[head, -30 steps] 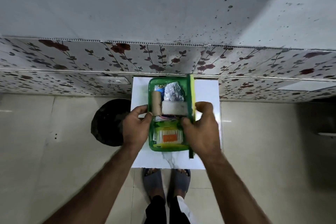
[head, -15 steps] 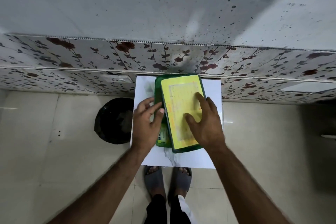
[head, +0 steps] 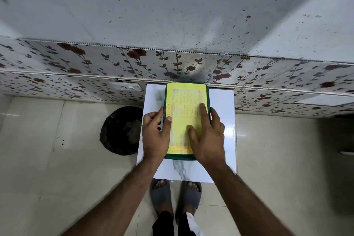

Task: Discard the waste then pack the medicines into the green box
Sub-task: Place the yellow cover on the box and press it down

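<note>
Box [head: 179,157]: rounded green plastic, glossy yellow lid [head: 184,99], on marbled white counter [head: 222,105].
Left hand [head: 155,134]: grips box's left edge.
Right hand [head: 207,136]: flat, fingers straight on lid.

Left hand [head: 155,137] bends its fingers (thumb flat); right hand [head: 207,140] lies flat, palm-down.

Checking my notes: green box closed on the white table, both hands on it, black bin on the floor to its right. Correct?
No: the head view shows the black bin on the floor to the left of the green box, not the right. The rest holds.
</note>
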